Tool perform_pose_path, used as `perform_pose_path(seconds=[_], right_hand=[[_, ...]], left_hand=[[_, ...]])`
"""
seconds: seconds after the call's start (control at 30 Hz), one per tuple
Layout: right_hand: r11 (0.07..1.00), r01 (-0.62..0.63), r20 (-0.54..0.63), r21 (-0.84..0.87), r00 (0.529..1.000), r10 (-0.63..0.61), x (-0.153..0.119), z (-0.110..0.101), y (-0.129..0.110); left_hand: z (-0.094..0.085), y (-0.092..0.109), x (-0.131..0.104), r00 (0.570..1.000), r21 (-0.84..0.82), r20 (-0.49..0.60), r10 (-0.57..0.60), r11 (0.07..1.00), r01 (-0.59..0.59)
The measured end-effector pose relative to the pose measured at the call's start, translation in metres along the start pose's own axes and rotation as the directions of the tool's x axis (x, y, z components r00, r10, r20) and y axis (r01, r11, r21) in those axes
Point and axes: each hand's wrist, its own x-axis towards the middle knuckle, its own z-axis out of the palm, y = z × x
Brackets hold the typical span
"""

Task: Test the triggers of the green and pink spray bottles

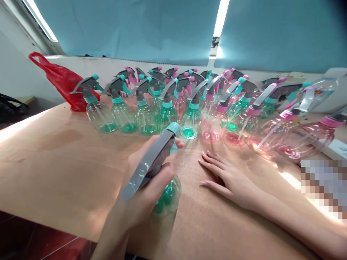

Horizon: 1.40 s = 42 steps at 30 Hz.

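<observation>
And your left hand (149, 192) is wrapped around the green spray bottle (172, 195), in front of the bottle row (193, 117)! Its turquoise nozzle (172, 128) points at the row, long axis roughly upright, base below your thumb. Your grip hides the neck; trigger contact is unclear. Your right hand (230, 177) lies nearer the row's pink end, fingers apart.

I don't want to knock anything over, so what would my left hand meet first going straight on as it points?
Likely the green bottle standing ahead of your left hand, or perhaps its left neighbour; depth is unclear here.
</observation>
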Motion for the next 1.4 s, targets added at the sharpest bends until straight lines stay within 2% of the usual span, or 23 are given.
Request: perform_pose_path(seconds=[0.13, 0.3, 0.6, 1.4], right_hand=[[1.000, -0.006, -0.002, -0.003, 1.000, 0.006, -0.0001, 0.0000, 0.0003], [1.000, -0.012, 0.024, -0.012, 1.000, 0.012, 0.0003, -0.0014, 0.0009], [1.000, -0.010, -0.005, 0.021, 1.000, 0.010, 0.0008, -0.0018, 0.0006], [1.000, -0.008, 0.008, 0.001, 1.000, 0.008, 0.0028, -0.0028, -0.0011]], left_hand=[[-0.0021, -0.0048, -0.0023, 1.000, -0.045, 0.004, -0.004, 0.999, 0.004], [-0.0032, -0.0038, -0.0023, 1.000, -0.021, 0.005, -0.013, 1.000, 0.013], [-0.0028, -0.0044, -0.0018, 1.000, -0.006, -0.021, 0.018, 1.000, -0.018], [-0.0033, -0.0071, -0.0021, 0.999, -0.007, -0.006, 0.034, 0.999, -0.034]])
